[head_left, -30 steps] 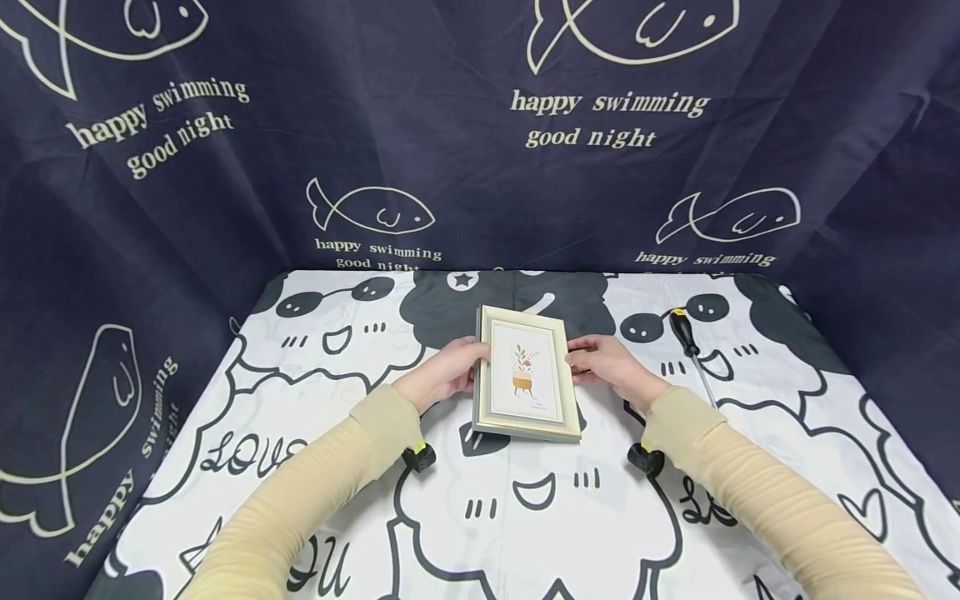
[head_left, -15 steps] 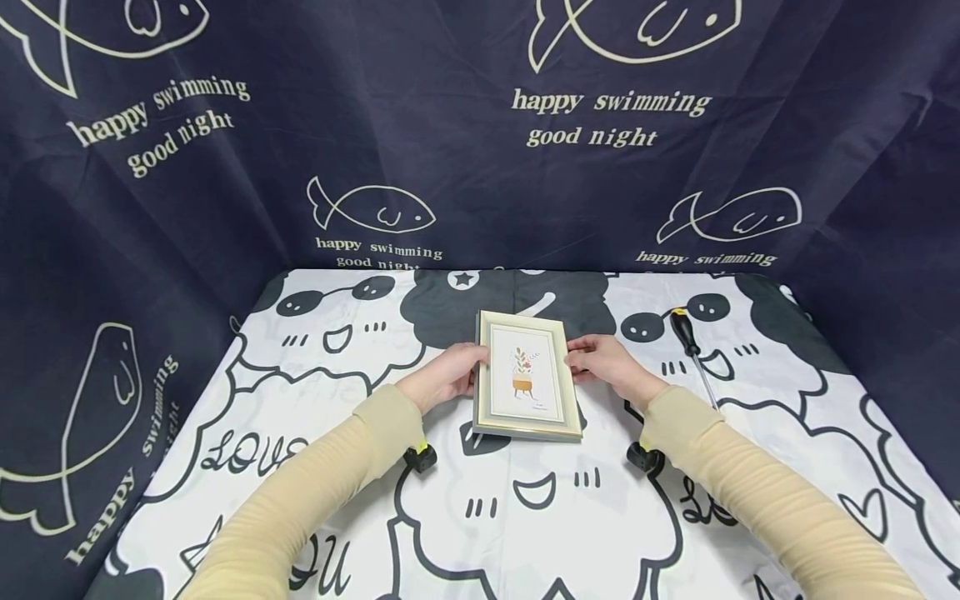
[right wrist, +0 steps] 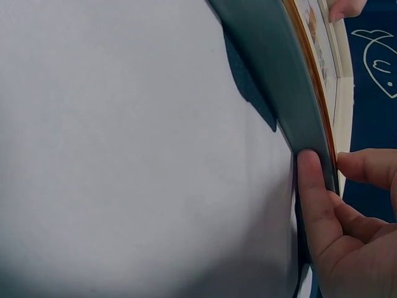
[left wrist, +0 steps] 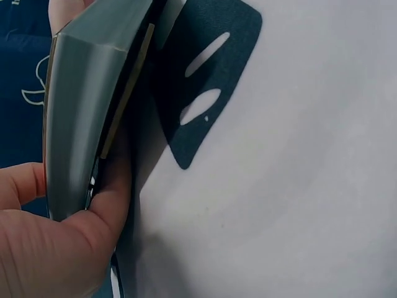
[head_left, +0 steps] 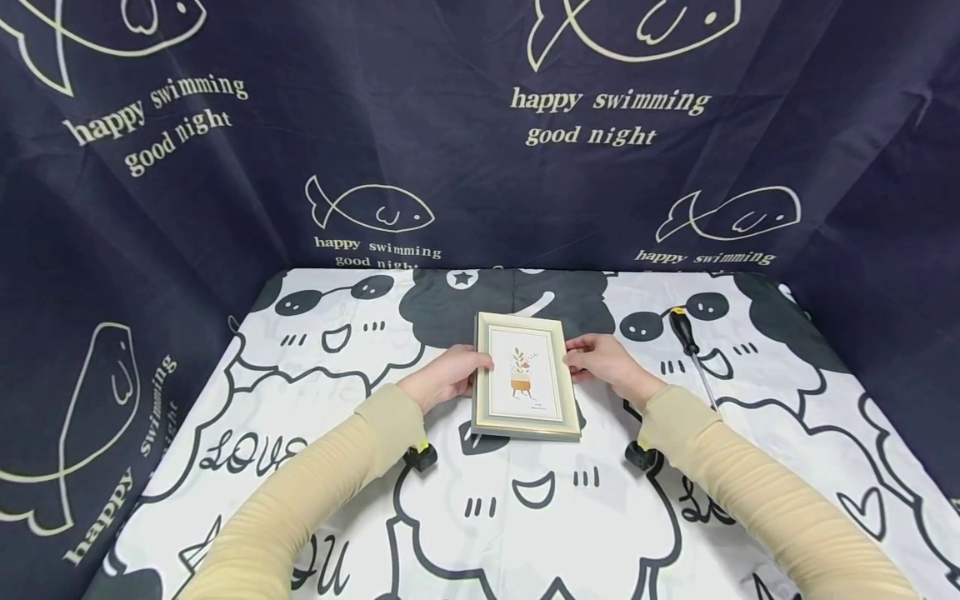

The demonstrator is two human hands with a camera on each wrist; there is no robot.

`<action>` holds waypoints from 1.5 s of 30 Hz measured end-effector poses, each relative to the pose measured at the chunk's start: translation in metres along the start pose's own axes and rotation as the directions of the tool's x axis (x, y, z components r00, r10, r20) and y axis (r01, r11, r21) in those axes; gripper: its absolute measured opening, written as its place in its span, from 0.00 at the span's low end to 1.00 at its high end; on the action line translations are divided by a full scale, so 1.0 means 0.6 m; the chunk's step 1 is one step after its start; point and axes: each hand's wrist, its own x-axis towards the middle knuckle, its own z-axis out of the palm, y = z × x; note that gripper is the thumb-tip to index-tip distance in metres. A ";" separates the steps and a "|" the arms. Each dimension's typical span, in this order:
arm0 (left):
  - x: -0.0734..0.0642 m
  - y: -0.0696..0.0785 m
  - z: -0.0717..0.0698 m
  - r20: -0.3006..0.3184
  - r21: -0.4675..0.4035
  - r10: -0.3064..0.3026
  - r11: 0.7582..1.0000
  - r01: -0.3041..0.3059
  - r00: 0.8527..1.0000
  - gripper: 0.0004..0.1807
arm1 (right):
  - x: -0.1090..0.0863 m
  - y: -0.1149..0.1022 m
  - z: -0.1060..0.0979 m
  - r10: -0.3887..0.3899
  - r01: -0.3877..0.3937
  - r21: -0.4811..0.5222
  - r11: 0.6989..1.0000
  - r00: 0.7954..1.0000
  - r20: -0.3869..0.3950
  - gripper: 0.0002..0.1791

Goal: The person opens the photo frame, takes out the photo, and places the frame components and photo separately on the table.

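Note:
A cream picture frame (head_left: 556,411) with a print of a potted plant faces up between my two hands, over the middle of the cloth. My left hand (head_left: 450,372) grips its left side, the thumb on the front border. In the left wrist view, fingers reach under the grey-green edge (left wrist: 84,124) of the frame. My right hand (head_left: 606,363) pinches the opposite side. The right wrist view shows one finger (right wrist: 313,180) against the side edge (right wrist: 267,62) and another digit at the front rim. The back of the frame is hidden.
A screwdriver (head_left: 684,332) with a black and yellow handle lies on the cloth right of my right hand. The table wears a black-and-white cartoon cloth (head_left: 525,533). Dark blue fish-print curtains (head_left: 480,150) stand behind and at both sides.
The far end of the picture frame has dipped slightly, so it lies flatter toward the table. My left hand has shifted a little with it; both hands keep their hold.

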 end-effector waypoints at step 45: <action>-0.032 0.028 -0.011 -0.090 0.698 0.154 0.715 -0.049 0.984 0.28 | -0.008 -0.001 0.008 -0.041 0.040 -0.041 0.998 0.999 -0.028 0.22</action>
